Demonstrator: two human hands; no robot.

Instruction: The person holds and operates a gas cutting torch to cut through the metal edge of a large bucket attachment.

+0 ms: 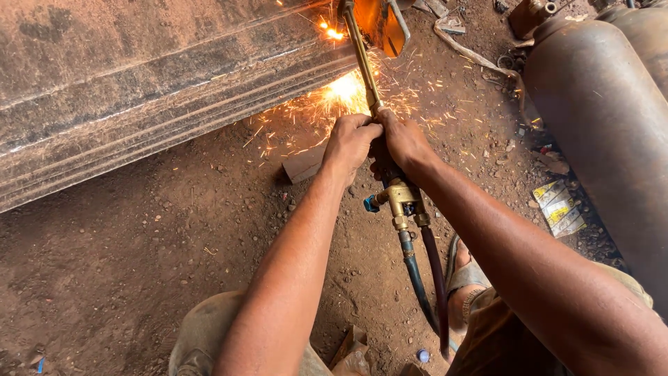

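Note:
Both of my hands grip a brass cutting torch by its handle. My left hand wraps the handle from the left, and my right hand holds it from the right. The torch's long tube reaches up to a large rusty steel plate at the top left. Bright orange sparks spray from the plate's lower edge onto the dirt. Brass valves sit just below my hands. Two hoses, one dark green and one dark red, trail down between my knees.
A big rusty gas cylinder lies along the right side. A small wooden block rests on the dirt near my left hand. Yellow wrappers lie beside the cylinder. My sandalled foot is on the ground by the hoses.

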